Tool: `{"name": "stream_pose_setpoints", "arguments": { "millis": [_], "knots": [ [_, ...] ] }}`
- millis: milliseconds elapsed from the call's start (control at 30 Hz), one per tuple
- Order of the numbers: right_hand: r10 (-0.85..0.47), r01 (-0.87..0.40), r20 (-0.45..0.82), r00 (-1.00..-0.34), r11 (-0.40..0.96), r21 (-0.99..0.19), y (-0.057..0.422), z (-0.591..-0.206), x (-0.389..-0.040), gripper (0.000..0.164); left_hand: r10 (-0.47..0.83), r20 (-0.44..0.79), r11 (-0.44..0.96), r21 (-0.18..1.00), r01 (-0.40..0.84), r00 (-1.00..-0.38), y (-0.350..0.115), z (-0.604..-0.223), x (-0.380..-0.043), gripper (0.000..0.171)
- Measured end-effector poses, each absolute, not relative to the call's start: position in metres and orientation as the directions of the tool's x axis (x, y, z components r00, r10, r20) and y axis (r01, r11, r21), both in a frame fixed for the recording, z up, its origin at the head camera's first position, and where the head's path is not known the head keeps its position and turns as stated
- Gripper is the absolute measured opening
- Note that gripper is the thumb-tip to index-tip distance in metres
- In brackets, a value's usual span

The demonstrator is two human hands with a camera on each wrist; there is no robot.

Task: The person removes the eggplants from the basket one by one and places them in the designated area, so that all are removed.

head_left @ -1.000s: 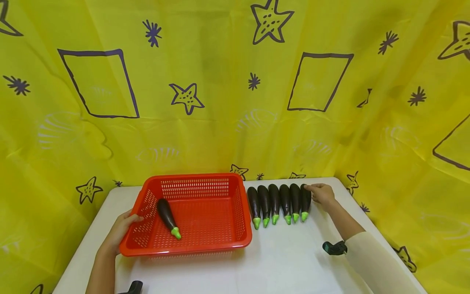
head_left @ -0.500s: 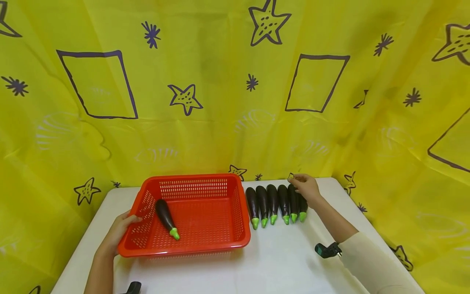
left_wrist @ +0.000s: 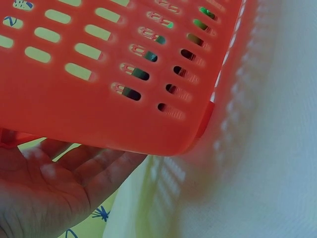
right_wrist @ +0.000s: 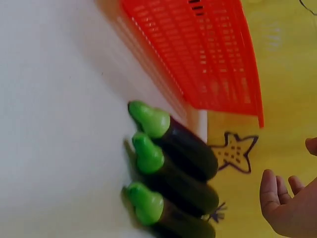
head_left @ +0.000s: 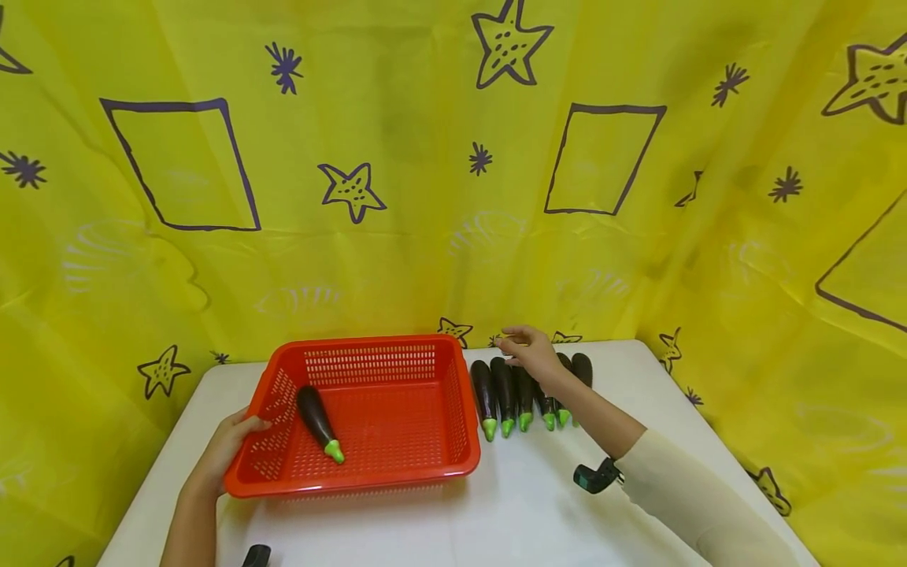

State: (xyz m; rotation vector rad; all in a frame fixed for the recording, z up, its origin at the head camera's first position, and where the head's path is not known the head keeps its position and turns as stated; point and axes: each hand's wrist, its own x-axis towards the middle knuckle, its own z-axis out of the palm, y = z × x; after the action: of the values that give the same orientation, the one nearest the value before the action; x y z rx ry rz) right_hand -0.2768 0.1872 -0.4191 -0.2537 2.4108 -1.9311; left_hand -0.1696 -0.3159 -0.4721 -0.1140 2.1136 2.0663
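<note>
My left hand (head_left: 228,450) grips the left rim of a red plastic basket (head_left: 368,474), thumb over the rim, fingers beneath it in the left wrist view. One dark eggplant (head_left: 315,413) with a green stem end lies in the basket near its left side. Right of the basket, several eggplants lie side by side, stem ends towards me; the leftmost eggplant (head_left: 484,390) is closest to the basket. Above the far ends of this row is my right hand (head_left: 533,353), fingers loosely bent and holding nothing. In the right wrist view it is apart from the eggplants (right_wrist: 185,191).
A white table (head_left: 496,504) carries the basket and the row. Behind and beside it hangs a yellow curtain (head_left: 411,268) with star drawings. A dark wrist camera (head_left: 595,476) sticks out below my right forearm.
My right hand has moved left along the row, from the rightmost eggplant towards the basket side. The eggplants stay in place and my left hand keeps its hold on the basket.
</note>
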Motion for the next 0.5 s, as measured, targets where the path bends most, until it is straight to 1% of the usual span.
{"name": "stream_pose_setpoints", "arguments": {
  "millis": [200,433,500],
  "knots": [
    [-0.207,-0.13,0.091,-0.974,0.182,-0.975,0.151,-0.413,-0.276,0.044,0.059,-0.211,0.039,0.977,-0.209,-0.976,-0.318,-0.473,-0.171,0.056],
    [-0.294,-0.135,0.084,-0.952,0.158,-0.978,0.104,-0.404,-0.275,0.049,0.047,-0.224,0.049,0.974,-0.222,-0.973,-0.316,-0.472,-0.171,0.056],
    [-0.313,-0.138,0.081,-0.946,0.163,-0.977,0.092,-0.404,-0.275,0.048,0.05,-0.22,0.051,0.975,-0.218,-0.974,-0.316,-0.471,-0.171,0.057]
  ]
}}
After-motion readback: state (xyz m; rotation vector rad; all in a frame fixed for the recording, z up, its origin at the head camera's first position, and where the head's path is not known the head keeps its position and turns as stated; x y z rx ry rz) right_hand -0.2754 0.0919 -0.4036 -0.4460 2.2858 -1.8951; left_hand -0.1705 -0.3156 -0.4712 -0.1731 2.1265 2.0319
